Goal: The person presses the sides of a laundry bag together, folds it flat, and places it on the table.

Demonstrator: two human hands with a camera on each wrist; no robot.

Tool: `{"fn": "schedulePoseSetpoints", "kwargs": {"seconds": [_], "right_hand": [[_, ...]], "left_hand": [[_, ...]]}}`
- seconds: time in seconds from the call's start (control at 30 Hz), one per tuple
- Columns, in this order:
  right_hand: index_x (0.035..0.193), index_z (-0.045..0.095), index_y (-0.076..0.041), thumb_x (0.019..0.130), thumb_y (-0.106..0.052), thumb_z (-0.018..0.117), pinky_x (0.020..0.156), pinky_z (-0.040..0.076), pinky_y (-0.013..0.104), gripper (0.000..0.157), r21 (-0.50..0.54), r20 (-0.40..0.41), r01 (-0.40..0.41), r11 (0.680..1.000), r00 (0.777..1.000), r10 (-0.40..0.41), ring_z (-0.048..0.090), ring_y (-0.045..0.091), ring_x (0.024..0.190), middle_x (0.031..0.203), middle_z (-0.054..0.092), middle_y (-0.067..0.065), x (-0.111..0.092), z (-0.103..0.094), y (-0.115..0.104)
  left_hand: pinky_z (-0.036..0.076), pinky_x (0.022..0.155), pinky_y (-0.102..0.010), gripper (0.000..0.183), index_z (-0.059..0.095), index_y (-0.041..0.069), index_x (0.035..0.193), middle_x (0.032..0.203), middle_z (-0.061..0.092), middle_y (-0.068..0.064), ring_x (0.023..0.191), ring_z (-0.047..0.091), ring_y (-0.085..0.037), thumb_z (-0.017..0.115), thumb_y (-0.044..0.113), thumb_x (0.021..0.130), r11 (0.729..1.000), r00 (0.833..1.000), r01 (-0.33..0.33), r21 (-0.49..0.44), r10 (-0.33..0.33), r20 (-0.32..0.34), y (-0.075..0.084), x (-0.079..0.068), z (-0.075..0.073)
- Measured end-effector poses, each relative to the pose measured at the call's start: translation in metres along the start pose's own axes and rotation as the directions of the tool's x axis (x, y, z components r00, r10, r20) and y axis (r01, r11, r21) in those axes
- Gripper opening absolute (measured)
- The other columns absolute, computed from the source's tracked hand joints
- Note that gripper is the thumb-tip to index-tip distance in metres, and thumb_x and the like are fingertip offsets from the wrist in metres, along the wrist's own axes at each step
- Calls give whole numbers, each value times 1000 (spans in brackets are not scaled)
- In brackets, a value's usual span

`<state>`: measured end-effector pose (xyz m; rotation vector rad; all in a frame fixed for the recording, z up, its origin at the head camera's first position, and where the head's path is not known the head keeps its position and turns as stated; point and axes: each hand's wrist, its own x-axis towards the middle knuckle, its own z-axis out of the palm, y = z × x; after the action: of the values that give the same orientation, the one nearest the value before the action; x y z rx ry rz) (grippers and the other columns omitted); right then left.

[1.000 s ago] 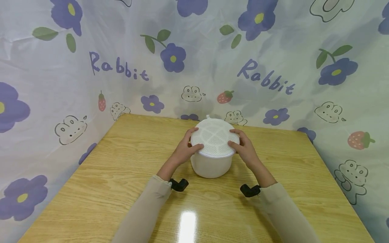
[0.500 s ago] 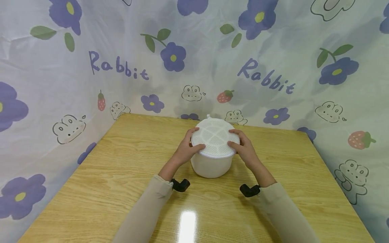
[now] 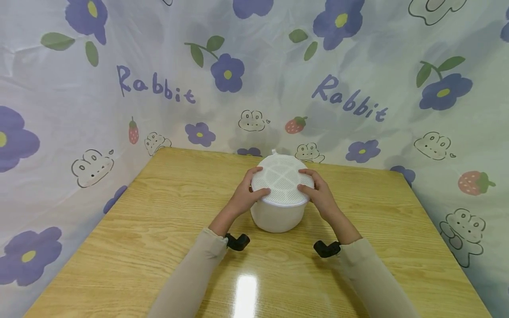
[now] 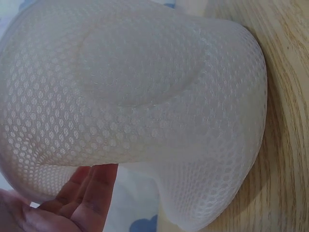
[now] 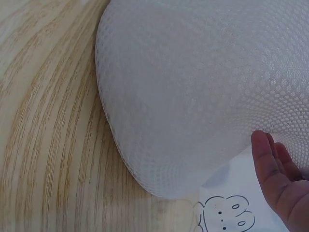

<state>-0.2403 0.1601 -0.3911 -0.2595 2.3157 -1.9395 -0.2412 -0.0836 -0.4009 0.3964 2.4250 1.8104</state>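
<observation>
A white mesh laundry bag [image 3: 277, 218], round and drum-shaped, stands upright on the wooden table. Its flat mesh top [image 3: 280, 179] has a pale rim, and a small loop [image 3: 274, 152] sticks up at the far side. My left hand [image 3: 240, 198] grips the left of the rim, thumb on the top. Opposite it, my right hand [image 3: 325, 199] holds the right of the rim the same way. In the left wrist view, fingers [image 4: 96, 198] press into the mesh wall from below the rim. Fingers [image 5: 264, 159] also dent the side in the right wrist view.
The wooden table [image 3: 179, 190] extends to both sides of the bag. A cloth [image 3: 254, 84] printed with flowers and rabbits hangs behind it and along the sides. Black wrist mounts [image 3: 327, 249] sit low over the tabletop near the sleeves.
My left thumb has slid slightly inward over the top of the laundry bag. The right hand keeps its hold, and the bag stays in place.
</observation>
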Motion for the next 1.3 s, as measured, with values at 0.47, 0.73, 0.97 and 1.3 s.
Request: {"fn": "schedulePoseSetpoints", "kwargs": {"seconds": [0.47, 0.73, 0.97, 1.3], "right_hand": [[144, 38, -13, 94, -15, 56, 82, 51, 27, 53, 57, 8, -45, 997, 999, 44, 49, 28, 120, 155, 28, 13, 2, 6, 1], [144, 36, -11, 94, -14, 56, 83, 50, 28, 54, 82, 10, -67, 994, 998, 66, 46, 31, 124, 157, 25, 13, 2, 8, -3], [144, 36, -12, 93, -14, 57, 83, 50, 25, 55, 140, 23, -89, 986, 996, 87, 48, 27, 120, 155, 27, 12, 1, 11, -5], [142, 38, -13, 95, -15, 58, 82, 51, 23, 52, 173, 15, -88, 981, 996, 87, 48, 25, 119, 156, 25, 9, 3, 11, 2]], "left_hand": [[28, 114, -53, 70, 32, 21, 147, 157, 24, -8, 142, 31, -31, 68, 32, 87, 1000, 1000, 10, 6, -10, -21, -2, 1, 3], [26, 114, -56, 71, 29, 16, 150, 159, 22, -12, 143, 27, -34, 65, 30, 90, 998, 998, 54, -13, -54, 13, 14, -3, 1], [24, 115, -56, 66, 29, 9, 150, 159, 21, -15, 145, 25, -36, 60, 25, 94, 997, 997, 70, -21, -70, 21, 38, -16, -1], [30, 112, -56, 62, 31, 12, 150, 159, 20, -14, 143, 28, -37, 59, 24, 95, 996, 996, 80, -49, -78, 47, 38, -16, -1]]}}
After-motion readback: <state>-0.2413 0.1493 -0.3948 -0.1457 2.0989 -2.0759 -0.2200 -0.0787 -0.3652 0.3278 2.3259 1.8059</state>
